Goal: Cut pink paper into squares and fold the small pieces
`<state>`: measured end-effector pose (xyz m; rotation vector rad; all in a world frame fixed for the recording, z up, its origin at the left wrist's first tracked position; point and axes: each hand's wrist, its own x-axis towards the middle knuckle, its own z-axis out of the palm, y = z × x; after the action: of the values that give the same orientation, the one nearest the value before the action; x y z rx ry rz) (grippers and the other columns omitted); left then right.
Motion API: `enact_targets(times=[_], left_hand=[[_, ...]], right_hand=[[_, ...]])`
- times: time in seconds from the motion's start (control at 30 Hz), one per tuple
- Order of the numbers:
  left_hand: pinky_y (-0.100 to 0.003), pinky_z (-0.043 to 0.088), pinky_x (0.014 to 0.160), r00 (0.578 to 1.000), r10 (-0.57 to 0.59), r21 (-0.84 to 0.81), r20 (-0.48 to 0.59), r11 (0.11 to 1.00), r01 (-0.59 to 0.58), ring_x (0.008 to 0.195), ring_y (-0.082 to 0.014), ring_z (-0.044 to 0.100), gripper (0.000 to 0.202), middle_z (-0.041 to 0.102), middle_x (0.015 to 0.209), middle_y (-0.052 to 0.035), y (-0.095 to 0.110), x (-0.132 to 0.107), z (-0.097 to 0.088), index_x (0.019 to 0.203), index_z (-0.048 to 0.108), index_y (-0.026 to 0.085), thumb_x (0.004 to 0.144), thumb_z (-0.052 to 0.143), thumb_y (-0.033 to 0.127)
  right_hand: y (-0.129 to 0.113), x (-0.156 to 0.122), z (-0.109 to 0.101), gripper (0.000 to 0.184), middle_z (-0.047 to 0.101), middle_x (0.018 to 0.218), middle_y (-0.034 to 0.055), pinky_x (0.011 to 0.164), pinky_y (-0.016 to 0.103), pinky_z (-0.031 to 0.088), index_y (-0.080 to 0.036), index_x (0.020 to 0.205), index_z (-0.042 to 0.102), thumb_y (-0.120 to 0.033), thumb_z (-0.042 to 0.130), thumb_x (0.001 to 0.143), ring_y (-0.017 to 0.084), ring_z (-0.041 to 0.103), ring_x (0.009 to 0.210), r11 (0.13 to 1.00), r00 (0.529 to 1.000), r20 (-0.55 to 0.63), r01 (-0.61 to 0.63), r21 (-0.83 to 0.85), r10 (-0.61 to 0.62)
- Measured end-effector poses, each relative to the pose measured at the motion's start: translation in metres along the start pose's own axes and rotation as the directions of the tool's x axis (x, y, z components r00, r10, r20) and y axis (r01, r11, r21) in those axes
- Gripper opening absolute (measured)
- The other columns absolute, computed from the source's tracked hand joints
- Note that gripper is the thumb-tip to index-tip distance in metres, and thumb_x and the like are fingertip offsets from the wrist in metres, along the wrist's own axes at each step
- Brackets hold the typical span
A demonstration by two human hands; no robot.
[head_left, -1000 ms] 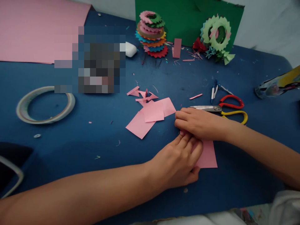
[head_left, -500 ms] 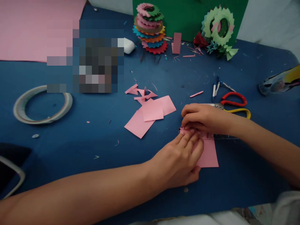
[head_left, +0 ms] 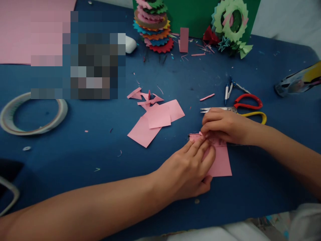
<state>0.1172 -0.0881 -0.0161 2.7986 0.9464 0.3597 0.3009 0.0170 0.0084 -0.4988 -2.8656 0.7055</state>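
Observation:
A pink paper sheet (head_left: 222, 164) lies on the blue table with a clear ruler (head_left: 220, 142) across its upper part. My left hand (head_left: 189, 167) bears down on the ruler and paper, its bent fingers close together and the thumb low beside the sheet. Above those fingertips, my right hand (head_left: 222, 125) is closed in a pinch at the paper's upper edge, where a narrow strip is turned up along the ruler. The fingers partly hide that edge. Scissors (head_left: 247, 107) with one red and one yellow handle lie just behind my right hand, blades pointing left.
Pink paper pieces (head_left: 159, 116) and folded pink scraps (head_left: 147, 97) lie left of the hands. A tape roll (head_left: 62, 112) is at the far left. A compass (head_left: 227, 92) and a clear bottle (head_left: 288, 85) are to the right. Paper crafts (head_left: 152, 31) stand behind.
My right hand has shifted a little right along the paper's upper edge, uncovering the scissor blades and the ruler's left end. My left hand stays pressed down. The view has shifted slightly.

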Motion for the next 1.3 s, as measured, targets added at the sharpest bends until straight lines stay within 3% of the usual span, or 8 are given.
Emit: enact_targets(times=[0.23,0.53,0.67,0.77,0.87,1.03,1.13,1.3], left_hand=[[-0.037,0.031,0.106,1.0,0.009,0.015,-0.002,1.0,-0.009,0.127,-0.029,0.041,0.057,0.045,0.136,-0.0192,0.0,-0.001,0.001,0.129,0.043,0.003,0.084,0.041,0.038],[-0.036,0.032,0.106,1.0,0.005,0.019,0.011,1.0,-0.006,0.127,-0.0277,0.042,0.058,0.046,0.136,-0.0174,0.0,-0.001,0.001,0.131,0.043,0.004,0.083,0.042,0.038],[-0.036,0.033,0.105,1.0,0.007,0.015,-0.001,1.0,-0.007,0.126,-0.0285,0.042,0.058,0.046,0.136,-0.018,0.0,-0.001,0.001,0.131,0.043,0.003,0.083,0.041,0.038],[-0.037,0.033,0.105,1.0,0.014,0.014,-0.006,1.0,-0.014,0.126,-0.0287,0.043,0.057,0.046,0.136,-0.0183,0.0,-0.001,0.0,0.13,0.044,0.004,0.083,0.041,0.036],[-0.036,0.033,0.106,1.0,0.007,0.018,-0.001,1.0,-0.007,0.127,-0.028,0.042,0.057,0.045,0.137,-0.0177,0.0,-0.001,-0.001,0.13,0.045,0.004,0.083,0.042,0.036],[-0.036,0.031,0.107,1.0,0.006,0.037,0.006,0.999,-0.006,0.13,-0.0264,0.038,0.062,0.041,0.14,-0.0151,0.0,-0.002,0.001,0.136,0.038,0.006,0.084,0.04,0.039],[-0.035,0.032,0.107,1.0,0.006,0.047,-0.012,0.999,-0.006,0.129,-0.0258,0.039,0.062,0.042,0.14,-0.0141,0.0,-0.002,0.002,0.136,0.039,0.006,0.085,0.039,0.04],[-0.034,0.031,0.107,1.0,-0.002,0.046,-0.024,0.999,0.003,0.127,-0.0259,0.043,0.061,0.043,0.138,-0.0141,0.0,-0.002,0.004,0.135,0.042,0.006,0.084,0.041,0.04]], right_hand=[[0.001,-0.031,-0.006,0.019,0.054,0.086,0.0051,0.073,0.028,0.04,-0.017,0.089,0.061,-0.011,0.043,0.089,0.015,0.049,0.08,0.989,0.993,-0.013,-0.113,0.1,0.115],[-0.002,-0.081,-0.013,0.021,0.057,0.086,0.0054,0.071,0.029,0.044,-0.021,0.083,0.064,-0.021,0.044,0.09,0.017,0.055,0.08,0.944,0.952,-0.002,-0.305,0.128,0.308],[0.0,-0.108,-0.016,0.016,0.058,0.088,0.0042,0.072,0.029,0.045,-0.024,0.085,0.064,-0.024,0.048,0.09,0.017,0.056,0.084,0.923,0.923,-0.083,-0.366,0.116,0.377],[-0.003,-0.11,-0.015,0.014,0.058,0.099,0.0052,0.079,0.032,0.046,-0.025,0.099,0.062,-0.027,0.054,0.088,0.019,0.057,0.092,0.908,0.887,-0.199,-0.417,0.043,0.417],[-0.008,-0.083,-0.009,0.026,0.057,0.109,0.0063,0.086,0.034,0.045,-0.026,0.114,0.058,-0.026,0.054,0.089,0.02,0.056,0.099,0.943,0.925,-0.198,-0.333,-0.018,0.323],[-0.003,-0.031,0.0,0.022,0.061,0.099,0.0069,0.081,0.029,0.045,-0.018,0.099,0.064,-0.015,0.043,0.092,0.016,0.056,0.091,0.995,0.995,-0.077,-0.058,0.083,0.064],[0.004,-0.028,0.004,0.021,0.063,0.096,0.0069,0.08,0.028,0.045,-0.017,0.091,0.065,-0.013,0.045,0.091,0.014,0.057,0.089,0.991,0.993,-0.113,-0.011,0.13,0.026],[0.005,-0.045,0.017,0.02,0.064,0.098,0.0084,0.082,0.028,0.047,-0.016,0.096,0.066,-0.013,0.046,0.091,0.014,0.058,0.093,0.992,0.961,-0.267,-0.044,0.12,0.075]])
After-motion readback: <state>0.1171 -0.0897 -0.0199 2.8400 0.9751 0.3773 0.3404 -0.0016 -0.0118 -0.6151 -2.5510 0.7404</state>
